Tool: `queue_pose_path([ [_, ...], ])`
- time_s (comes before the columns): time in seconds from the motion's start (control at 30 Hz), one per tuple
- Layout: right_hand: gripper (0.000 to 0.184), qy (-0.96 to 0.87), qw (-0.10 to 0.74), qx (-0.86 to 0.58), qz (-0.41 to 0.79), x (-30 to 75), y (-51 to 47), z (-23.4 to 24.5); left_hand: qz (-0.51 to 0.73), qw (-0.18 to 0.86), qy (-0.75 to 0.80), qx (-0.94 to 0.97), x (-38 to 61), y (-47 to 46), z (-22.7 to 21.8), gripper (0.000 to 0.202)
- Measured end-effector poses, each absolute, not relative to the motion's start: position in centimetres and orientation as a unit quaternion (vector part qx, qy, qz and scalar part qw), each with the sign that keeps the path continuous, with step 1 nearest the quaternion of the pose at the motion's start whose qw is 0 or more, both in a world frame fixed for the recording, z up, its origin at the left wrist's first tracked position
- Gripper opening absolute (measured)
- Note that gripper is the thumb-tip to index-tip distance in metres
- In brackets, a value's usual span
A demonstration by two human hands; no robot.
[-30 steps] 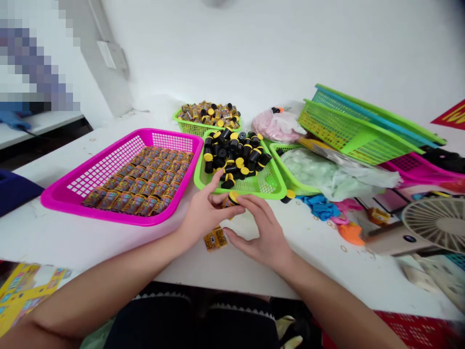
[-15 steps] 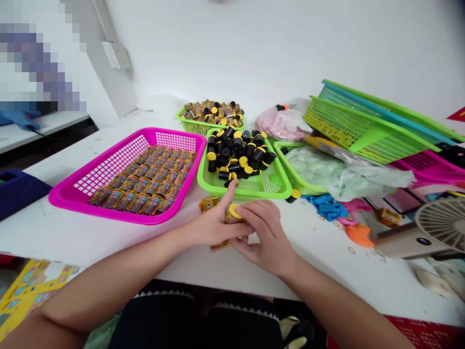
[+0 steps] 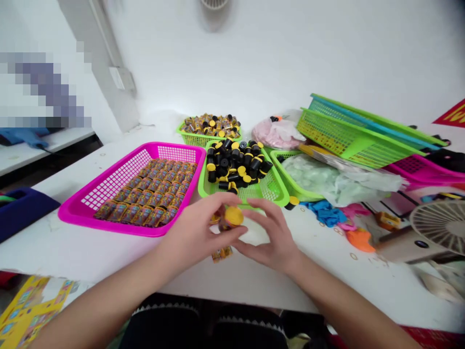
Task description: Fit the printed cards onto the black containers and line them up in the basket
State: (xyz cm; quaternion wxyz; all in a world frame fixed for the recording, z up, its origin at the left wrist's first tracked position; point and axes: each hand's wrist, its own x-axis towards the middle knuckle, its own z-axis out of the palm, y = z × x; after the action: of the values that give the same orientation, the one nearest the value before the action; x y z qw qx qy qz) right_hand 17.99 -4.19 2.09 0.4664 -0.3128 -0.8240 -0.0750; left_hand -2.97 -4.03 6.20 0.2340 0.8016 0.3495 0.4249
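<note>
My left hand [image 3: 196, 230] is closed around a small canister [image 3: 233, 216] with a yellow lid and a printed wrap, held upright above the table. To its right, my right hand [image 3: 278, 237] curves with thumb and fingers apart, tips close beside the canister; whether they touch it I cannot tell. Below the hands lies a strip of printed labels [image 3: 221, 254], partly hidden. Beyond them, a green basket [image 3: 281, 196] holds a heap of black canisters [image 3: 249, 160] with yellow lids. On the left, rows of labelled canisters [image 3: 148, 194] lie in a pink basket [image 3: 119, 230].
Another green basket [image 3: 196, 139] of labelled canisters stands by the wall. Rightward are a basket with a pale green bag [image 3: 312, 174], stacked baskets [image 3: 359, 140], blue scraps [image 3: 327, 213], an orange piece [image 3: 359, 240] and a fan [image 3: 441, 225]. One loose canister [image 3: 292, 202] lies near.
My right hand's fingers have come off the lid and spread apart. My left thumb and fingers now grip the canister. The view has tipped slightly upward.
</note>
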Motion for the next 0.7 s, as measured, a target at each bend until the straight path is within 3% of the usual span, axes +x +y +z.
queue_pose_path([
  [0.1,0.039,-0.828,0.389,-0.4,0.056,18.6,-0.1,4.4,0.396,0.138,0.394,0.818,-6.6,-2.5,9.5,0.01],
  [0.13,0.03,-0.83,0.333,-0.437,0.092,18.6,1.7,4.9,0.378,0.121,0.417,0.818,-7.7,-1.2,10.4,0.008],
  [0.23,0.027,-0.859,0.082,-0.49,0.125,18.0,7.1,5.4,0.323,0.108,0.511,0.79,-9.9,4.6,12.4,0.013],
  [0.33,0.018,-0.861,-0.008,-0.492,0.132,16.6,10.2,4.4,0.255,0.09,0.575,0.772,-10.4,11.2,12.3,0.019],
  [0.47,0.021,-0.861,-0.008,-0.487,0.145,16.1,10.6,3.6,0.197,0.082,0.629,0.748,-9.5,17.5,10.1,0.032],
  [0.57,0.029,-0.849,0.032,-0.508,0.139,17.5,9.7,4.2,0.175,0.073,0.634,0.75,-8.5,19.6,8.1,0.028],
  [0.7,0.032,-0.782,0.186,-0.571,0.167,19.9,7.9,5.3,0.111,0.087,0.627,0.766,-7.3,20.0,6.3,0.027],
])
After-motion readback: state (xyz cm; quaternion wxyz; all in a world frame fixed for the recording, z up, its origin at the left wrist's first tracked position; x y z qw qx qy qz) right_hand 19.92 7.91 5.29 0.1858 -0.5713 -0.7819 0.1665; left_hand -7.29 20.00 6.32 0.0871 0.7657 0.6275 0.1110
